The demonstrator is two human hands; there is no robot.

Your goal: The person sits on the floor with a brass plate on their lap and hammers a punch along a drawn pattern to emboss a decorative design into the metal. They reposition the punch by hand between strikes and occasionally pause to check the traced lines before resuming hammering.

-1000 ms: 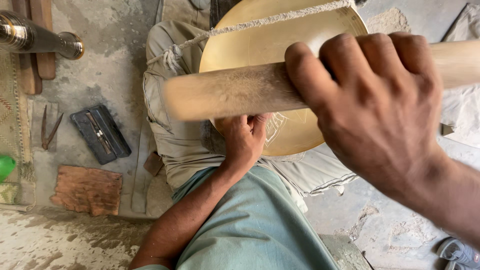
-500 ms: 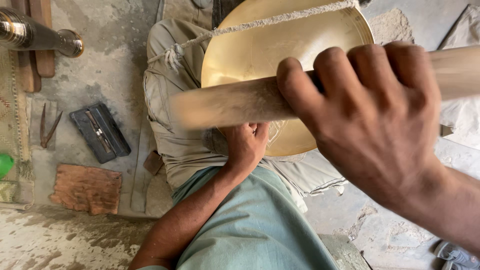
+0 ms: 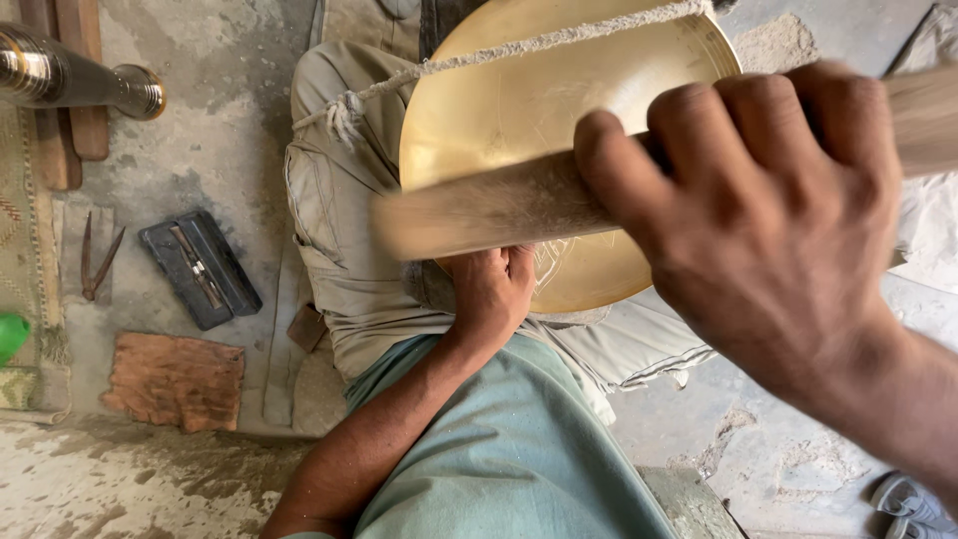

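A round brass dish (image 3: 519, 110) rests tilted on my lap, with a rough cord (image 3: 519, 48) stretched across its upper rim. My left hand (image 3: 491, 289) is closed at the dish's lower edge, fingers curled on something I cannot make out. My right hand (image 3: 768, 210), close to the camera, grips a thick wooden stick (image 3: 479, 212) that lies across the dish; its left end is blurred by motion.
On the concrete floor at left lie a dark flat box (image 3: 200, 268), a small pair of pincers (image 3: 95, 262), a brown board (image 3: 175, 379) and a brass cylinder (image 3: 70, 80) on wooden strips. A green object (image 3: 10, 334) shows at the left edge. A sandal (image 3: 913, 504) sits bottom right.
The wooden stick and my right hand have moved to the right and slightly down across the dish. My left hand stays at the dish's lower edge.
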